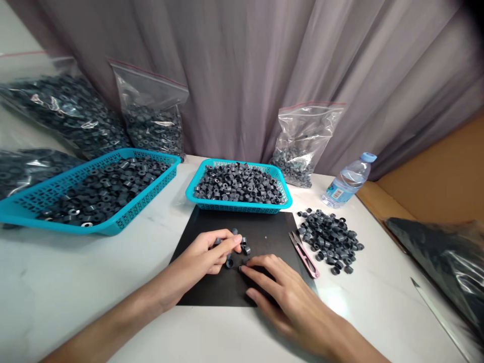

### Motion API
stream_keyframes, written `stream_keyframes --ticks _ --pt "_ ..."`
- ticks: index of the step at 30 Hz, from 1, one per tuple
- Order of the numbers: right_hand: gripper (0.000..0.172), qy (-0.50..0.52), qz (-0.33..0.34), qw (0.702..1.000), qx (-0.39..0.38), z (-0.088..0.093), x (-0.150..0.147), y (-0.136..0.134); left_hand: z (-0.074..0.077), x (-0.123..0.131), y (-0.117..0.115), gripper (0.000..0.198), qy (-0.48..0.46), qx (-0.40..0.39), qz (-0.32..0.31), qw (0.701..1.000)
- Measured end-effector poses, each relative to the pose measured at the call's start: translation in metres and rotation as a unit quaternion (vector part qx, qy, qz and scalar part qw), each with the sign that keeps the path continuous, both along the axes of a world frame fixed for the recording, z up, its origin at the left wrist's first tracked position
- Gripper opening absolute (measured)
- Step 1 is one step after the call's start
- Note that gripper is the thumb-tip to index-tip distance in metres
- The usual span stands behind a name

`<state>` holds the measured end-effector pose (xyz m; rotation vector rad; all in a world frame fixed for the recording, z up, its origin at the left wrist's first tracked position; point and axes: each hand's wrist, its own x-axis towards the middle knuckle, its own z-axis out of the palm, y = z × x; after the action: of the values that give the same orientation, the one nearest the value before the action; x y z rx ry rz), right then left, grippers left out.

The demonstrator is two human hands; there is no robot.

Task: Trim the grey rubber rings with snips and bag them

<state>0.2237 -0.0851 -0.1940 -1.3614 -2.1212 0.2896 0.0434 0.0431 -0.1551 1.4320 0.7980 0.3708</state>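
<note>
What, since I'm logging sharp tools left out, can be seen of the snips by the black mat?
The snips are small thread clippers, with dark blades pointing away-left and a pinkish, metallic-looking handle end toward the person. They lie flat, slanted along the right edge of the black mat, between the right hand and the loose pile of grey rings. No hand touches them.

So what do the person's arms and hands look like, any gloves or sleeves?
No gloves and no sleeves in view. The left hand and the right hand are bare, and both forearms are bare up to the picture's edge. No ring, watch or bracelet shows.
</note>
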Motion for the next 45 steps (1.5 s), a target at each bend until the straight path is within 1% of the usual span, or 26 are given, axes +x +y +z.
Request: stream_keyframes --ticks 3,4,6,8,12,17,20,23,29,34,40,45 --pt "0.038 0.064 -0.01 0.998 0.0 0.0 0.003 -0.002 0.0 0.0 -0.001 0.033 0.045 0.12 -0.008 0.992" --pt "0.038 0.09 -0.018 0.996 0.005 -0.001 0.004 -0.002 0.001 0.0 -0.002 0.03 0.063 0.15 -0.016 0.987" --pt "0.038 0.133 -0.036 0.99 0.025 -0.001 0.006 -0.003 0.003 0.0 -0.005 0.027 0.092 0.172 -0.038 0.98" --pt "0.039 0.153 -0.046 0.986 0.05 -0.001 0.007 -0.004 0.006 0.0 -0.009 0.024 0.099 0.188 -0.058 0.976" --pt "0.041 0.16 -0.042 0.983 0.077 0.002 0.007 -0.005 0.007 -0.001 -0.018 0.023 0.069 0.246 -0.055 0.965" --pt "0.041 0.176 -0.03 0.981 0.074 0.002 0.007 -0.005 0.008 0.0 -0.021 0.026 0.072 0.223 -0.081 0.969" --pt "0.042 0.216 -0.053 0.972 0.075 -0.002 0.007 -0.003 0.006 0.002 -0.02 0.029 0.065 0.217 -0.086 0.97" --pt "0.04 0.251 -0.076 0.962 0.08 -0.005 0.006 -0.001 0.005 0.004 -0.022 0.03 0.067 0.191 -0.103 0.974" --pt "0.027 0.24 -0.071 0.965 0.078 0.0 0.007 0.0 0.014 0.004 -0.028 0.028 0.062 0.117 -0.144 0.981" --pt "0.022 0.247 -0.07 0.963 0.076 0.001 0.006 0.0 0.019 0.005 -0.029 0.032 0.085 0.123 -0.159 0.976" --pt "0.02 0.247 -0.084 0.962 0.086 0.0 0.005 0.001 0.02 0.004 -0.032 0.032 0.092 0.124 -0.163 0.974" --pt "0.027 0.232 -0.076 0.965 0.097 0.001 0.005 0.0 0.011 0.001 -0.033 0.037 0.089 0.064 -0.135 0.985"
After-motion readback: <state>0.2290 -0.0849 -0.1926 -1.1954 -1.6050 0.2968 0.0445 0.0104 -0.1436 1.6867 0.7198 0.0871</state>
